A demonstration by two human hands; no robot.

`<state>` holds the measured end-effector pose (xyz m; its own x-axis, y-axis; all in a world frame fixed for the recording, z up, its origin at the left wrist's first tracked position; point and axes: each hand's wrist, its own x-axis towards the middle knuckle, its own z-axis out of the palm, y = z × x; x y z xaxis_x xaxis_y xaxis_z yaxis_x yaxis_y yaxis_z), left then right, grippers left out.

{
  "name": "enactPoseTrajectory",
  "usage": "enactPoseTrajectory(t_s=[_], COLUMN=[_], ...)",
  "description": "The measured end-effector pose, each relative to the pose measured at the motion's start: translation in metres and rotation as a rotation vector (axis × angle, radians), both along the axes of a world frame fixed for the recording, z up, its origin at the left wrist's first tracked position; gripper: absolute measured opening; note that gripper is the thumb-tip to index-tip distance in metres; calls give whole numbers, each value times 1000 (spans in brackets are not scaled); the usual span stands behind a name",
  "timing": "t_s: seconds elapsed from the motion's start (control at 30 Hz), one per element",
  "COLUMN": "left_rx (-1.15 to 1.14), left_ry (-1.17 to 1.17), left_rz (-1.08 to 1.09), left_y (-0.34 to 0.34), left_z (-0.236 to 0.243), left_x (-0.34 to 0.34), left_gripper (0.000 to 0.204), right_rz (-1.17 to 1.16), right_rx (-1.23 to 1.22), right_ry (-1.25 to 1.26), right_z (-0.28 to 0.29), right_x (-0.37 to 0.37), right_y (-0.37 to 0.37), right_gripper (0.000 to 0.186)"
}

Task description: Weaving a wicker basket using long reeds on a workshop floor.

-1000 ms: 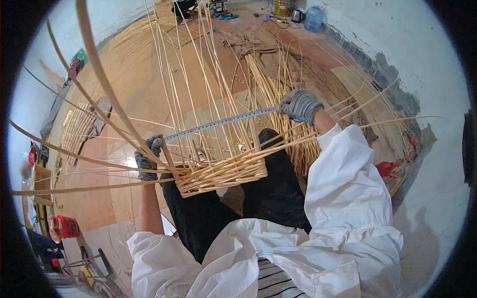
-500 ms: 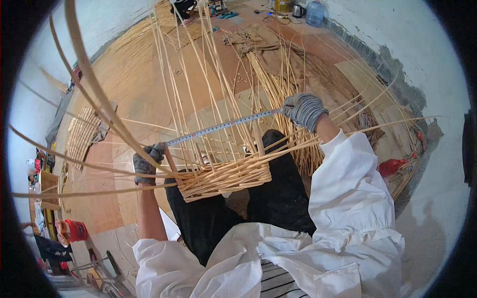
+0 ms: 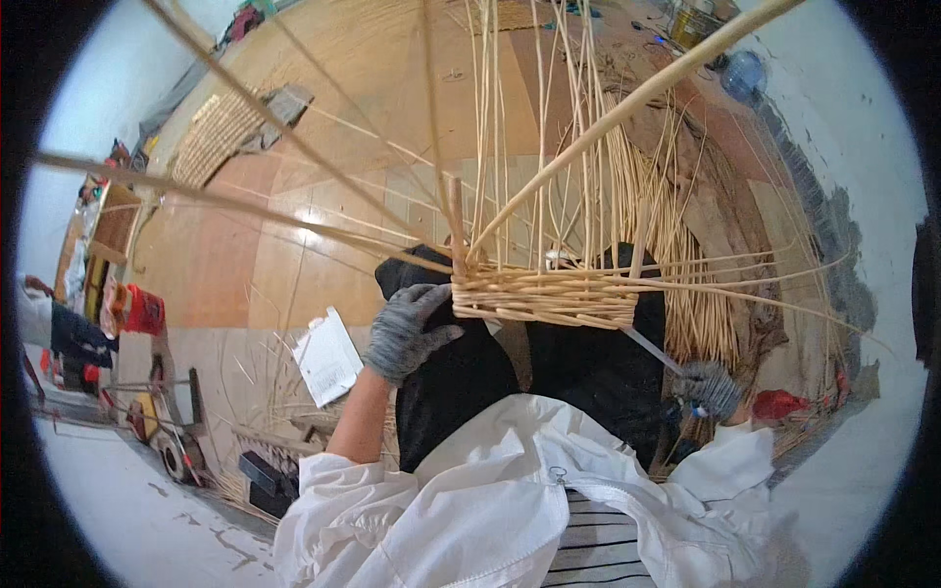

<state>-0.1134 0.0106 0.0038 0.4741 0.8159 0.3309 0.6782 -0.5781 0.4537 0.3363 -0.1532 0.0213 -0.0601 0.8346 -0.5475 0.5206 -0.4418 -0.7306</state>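
A half-woven wicker basket (image 3: 549,299) rests across my knees, its long stakes rising away from me and loose rods fanning out to both sides. My left hand (image 3: 407,331), in a grey knit glove, lies with fingers apart at the basket's left end, over the black trouser leg. Low on the right, my gloved right hand (image 3: 708,388) is closed round a tape measure. Its pale blade (image 3: 652,351) runs from that hand up to the basket's lower right corner. The tape's case is mostly hidden by the hand.
A bundle of peeled rods (image 3: 701,314) lies on the floor to the right, near a red bag (image 3: 779,403). To the left are a white sheet (image 3: 327,358), a red bucket (image 3: 144,311) and a wheeled tool (image 3: 176,453). A woven mat (image 3: 221,137) lies farther off.
The tape measure, stretched across the stakes between both hands before, now hangs at the basket's right underside. My left hand has let go of it; my right hand has dropped low. The view has shifted.
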Motion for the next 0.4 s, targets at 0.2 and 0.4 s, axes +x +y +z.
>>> enactPoseTrajectory(t_s=[0.2,0.4], left_rx=[134,-328], left_ry=[-175,-554], left_rz=[184,135], left_y=[-14,-5], left_z=[-25,-27], left_x=[10,10], left_gripper=[33,27], right_rz=[-192,545], right_rx=[124,337], right_ry=[150,-1029], right_z=[-127,-210], right_x=[43,100], right_y=[-67,-121], right_gripper=[21,15])
